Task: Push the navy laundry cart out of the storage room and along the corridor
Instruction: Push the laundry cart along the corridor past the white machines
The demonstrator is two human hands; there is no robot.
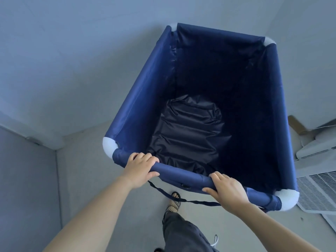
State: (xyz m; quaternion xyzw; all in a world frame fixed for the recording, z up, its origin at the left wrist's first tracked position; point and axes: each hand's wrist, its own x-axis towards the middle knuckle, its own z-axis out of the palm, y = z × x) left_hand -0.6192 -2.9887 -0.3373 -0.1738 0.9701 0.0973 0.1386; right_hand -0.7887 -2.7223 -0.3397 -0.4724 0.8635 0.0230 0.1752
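The navy laundry cart (pixel 138 99) fills the middle of the head view, a deep fabric bin with white corner joints and nothing inside but its crumpled lining. Its near top rail (pixel 183 174) runs from lower left to lower right. My left hand (pixel 141 167) is wrapped over that rail near the left corner. My right hand (pixel 226 190) grips the same rail further right, fingers curled over the top. A dark strap (pixel 174 197) hangs loose below the rail.
Plain pale walls stand close ahead and to the left, meeting a darker panel (pixel 27 179) at the lower left. White vented appliances (pixel 316 188) and a cardboard box (pixel 298 126) crowd the cart's right side. My sandalled foot (pixel 173 201) steps on the grey floor behind the cart.
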